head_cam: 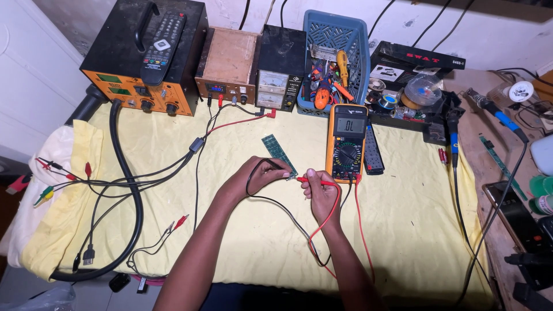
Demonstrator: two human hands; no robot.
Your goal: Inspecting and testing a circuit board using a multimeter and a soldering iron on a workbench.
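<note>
We worked at a bench covered by a pale yellow cloth (403, 219), which hung crumpled over its left edge. Bare wood (478, 155) showed along the right side. Behind the bench stood a whitish wall (495, 34), scuffed and stained, with dark cables running up it. A white panelled surface (29, 69) rose at the left. The light was bright and even across the cloth.

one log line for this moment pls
left hand: black probe on green circuit strip | right hand: red probe at strip end | yellow multimeter behind, display on
</note>
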